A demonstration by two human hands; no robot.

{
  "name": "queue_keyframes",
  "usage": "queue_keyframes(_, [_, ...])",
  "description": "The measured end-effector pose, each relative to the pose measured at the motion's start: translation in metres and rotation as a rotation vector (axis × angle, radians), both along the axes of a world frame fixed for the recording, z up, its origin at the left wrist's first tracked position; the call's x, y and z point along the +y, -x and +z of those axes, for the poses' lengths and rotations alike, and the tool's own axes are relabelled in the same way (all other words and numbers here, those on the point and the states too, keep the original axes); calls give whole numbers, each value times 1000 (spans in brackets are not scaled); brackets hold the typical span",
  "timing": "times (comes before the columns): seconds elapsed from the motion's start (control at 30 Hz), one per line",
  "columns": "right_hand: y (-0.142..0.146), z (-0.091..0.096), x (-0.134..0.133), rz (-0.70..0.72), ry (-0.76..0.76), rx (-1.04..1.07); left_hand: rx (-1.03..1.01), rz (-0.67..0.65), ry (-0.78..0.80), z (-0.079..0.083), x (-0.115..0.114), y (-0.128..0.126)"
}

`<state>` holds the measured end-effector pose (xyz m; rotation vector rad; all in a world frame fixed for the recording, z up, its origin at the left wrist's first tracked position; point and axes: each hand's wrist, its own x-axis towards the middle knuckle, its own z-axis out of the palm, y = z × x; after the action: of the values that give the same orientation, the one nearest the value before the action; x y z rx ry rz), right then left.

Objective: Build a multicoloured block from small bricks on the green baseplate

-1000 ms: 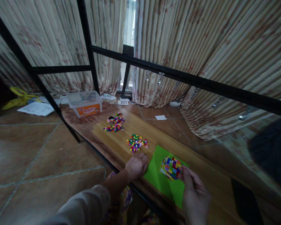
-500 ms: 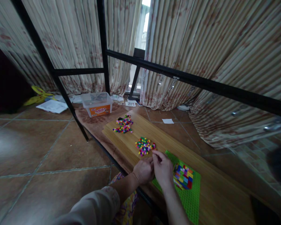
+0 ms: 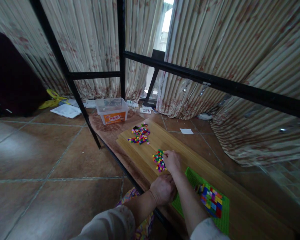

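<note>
My right hand [image 3: 173, 161] is at the right edge of the nearer pile of small coloured bricks [image 3: 159, 161]. Its thumb and fingertips are pinched together, and whatever is between them is too small to make out. Just below it, my left hand [image 3: 163, 189] is curled closed, with the fingers turned away, so any contents are hidden. A green baseplate [image 3: 225, 215] lies right of both hands, partly covered by my right forearm. On it stands a block of packed multicoloured bricks [image 3: 212, 200]. Farther off on the wooden board [image 3: 152, 131] lies another brick pile [image 3: 140, 135].
A clear plastic box [image 3: 111, 110] with an orange label stands beyond the board on a brown cloth [image 3: 100, 128]. Black metal bars [image 3: 165, 65] cross in front of the curtains [image 3: 202, 40]. White paper [image 3: 186, 131] lies on the tiled floor. A dark bulky object [image 3: 12, 76] stands far left.
My right hand has moved away from my left hand, forward onto the brick pile. My left hand stays closed near the board's edge. The whole view has shifted slightly.
</note>
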<state>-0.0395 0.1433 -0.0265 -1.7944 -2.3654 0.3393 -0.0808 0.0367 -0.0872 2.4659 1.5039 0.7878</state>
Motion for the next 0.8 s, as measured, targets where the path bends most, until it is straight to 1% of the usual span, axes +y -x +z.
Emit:
queue_keyframes(0.3, [-5,6,1,-13,40,-70,2,14,9,7,-2,1])
queue_keyframes(0.63, [-32,8,-18,-59,102,-97,-41,-12,-29,9,-2,4])
queue_keyframes(0.8, [-46,9,-27,-96,108,-87,-37,-24,-9,11,-1,5])
